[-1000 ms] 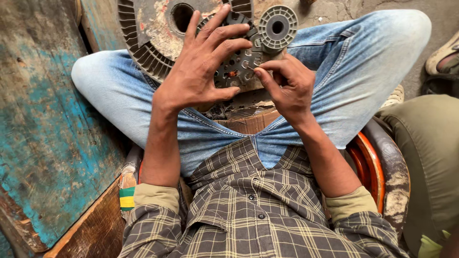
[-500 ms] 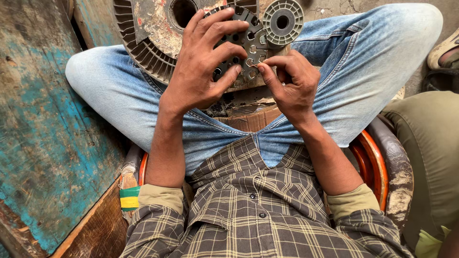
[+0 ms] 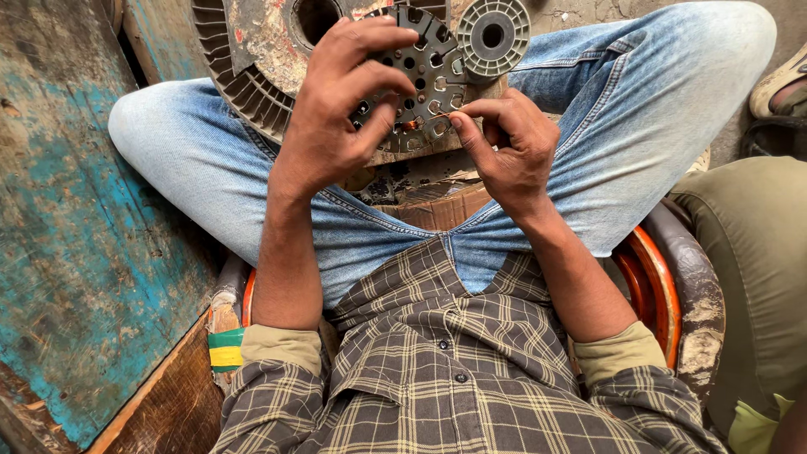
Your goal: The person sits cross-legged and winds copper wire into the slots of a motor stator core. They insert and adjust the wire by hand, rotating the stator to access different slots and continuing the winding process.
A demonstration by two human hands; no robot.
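The left hand (image 3: 336, 118) grips one dark perforated disc (image 3: 424, 71), fingers spread. The right hand (image 3: 508, 147) pinches one thin wire (image 3: 439, 118). One grey spool (image 3: 493, 35) lies beside.

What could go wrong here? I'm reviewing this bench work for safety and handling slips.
1. The right hand pinches a thin copper-coloured wire at the slotted round metal core; so fine a strand might kink or snap if tugged.
2. The left hand steadies that core on the lap only; it may tip or slide off the blue jeans.
3. The core's slot edges could nick bare fingertips.
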